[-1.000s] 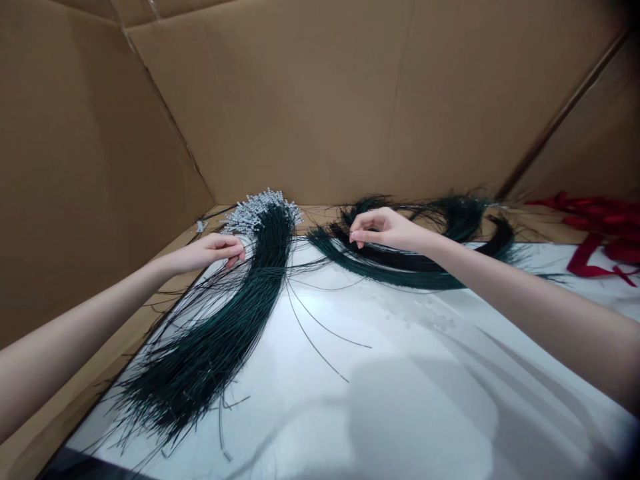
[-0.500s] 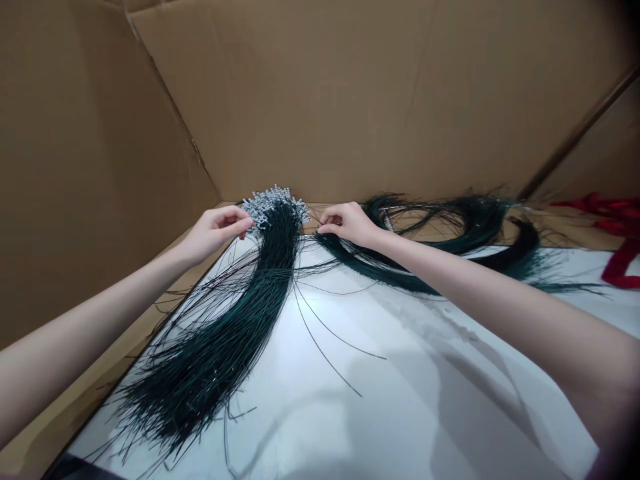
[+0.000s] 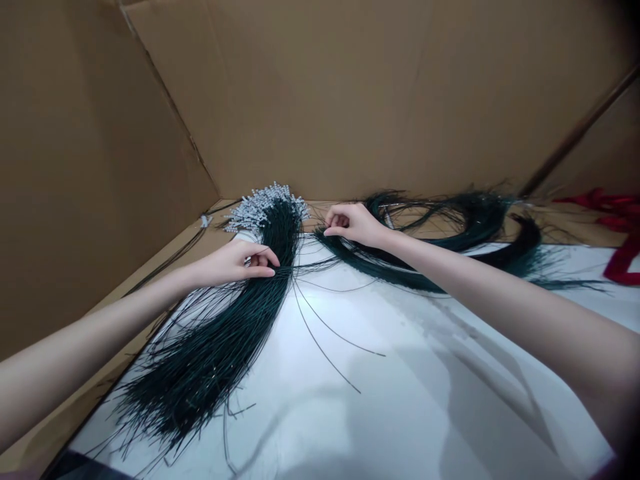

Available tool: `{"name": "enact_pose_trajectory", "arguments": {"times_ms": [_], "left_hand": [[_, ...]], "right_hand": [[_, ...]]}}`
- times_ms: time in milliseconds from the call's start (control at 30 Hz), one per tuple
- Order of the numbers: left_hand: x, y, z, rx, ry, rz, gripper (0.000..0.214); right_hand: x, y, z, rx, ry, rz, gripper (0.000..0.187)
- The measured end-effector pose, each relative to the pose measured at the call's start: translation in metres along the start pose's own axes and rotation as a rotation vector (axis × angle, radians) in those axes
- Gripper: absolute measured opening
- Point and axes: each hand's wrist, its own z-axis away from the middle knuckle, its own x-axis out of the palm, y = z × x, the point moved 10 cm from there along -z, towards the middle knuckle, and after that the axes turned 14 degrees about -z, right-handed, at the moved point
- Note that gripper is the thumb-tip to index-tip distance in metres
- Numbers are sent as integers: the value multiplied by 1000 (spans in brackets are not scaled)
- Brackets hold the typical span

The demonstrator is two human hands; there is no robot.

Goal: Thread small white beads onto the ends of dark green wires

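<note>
A long bundle of dark green wires [image 3: 235, 327] lies on the white table [image 3: 400, 400], fanned out toward me, with small white tips [image 3: 263, 203] clustered at its far end. My left hand [image 3: 240, 261] rests on this bundle just below the tips, fingers curled and pinching strands. My right hand [image 3: 353, 224] is closed in a pinch on thin wire at the near end of a second, curved heap of dark green wires [image 3: 450, 227] lying to the right. A few loose strands [image 3: 325, 333] trail across the table between the heaps.
Brown cardboard walls [image 3: 350, 100] enclose the table at the back and left. Red ribbon [image 3: 620, 233] lies at the far right edge. A small white piece [image 3: 205, 220] sits on the cardboard ledge at the left.
My left hand has moved down from the white tips onto the middle of the left bundle. My right hand came leftward from the curved heap a second ago and now holds near its end.
</note>
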Motion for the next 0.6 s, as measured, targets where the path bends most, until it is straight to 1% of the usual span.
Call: {"name": "enact_pose_trajectory", "arguments": {"times_ms": [67,167,333,400,467,600], "left_hand": [[6,2,-3,-9,-1,-26,46],[7,3,-7,-15,23,-47,44],[0,4,-7,1,74,-77,39],[-4,4,-7,-2,96,-60,39],[-7,4,-6,-8,113,-20,38],[-13,5,-4,-12,124,43,36]], "right_hand": [[-1,-2,6,4,-19,-40,26],[-5,-7,15,12,-25,-101,27],[-13,-18,20,35,-21,-221,27],[-12,-23,20,44,-32,-271,26],[-5,-29,20,61,-74,-311,25],[21,-39,23,88,-220,-337,20]]}}
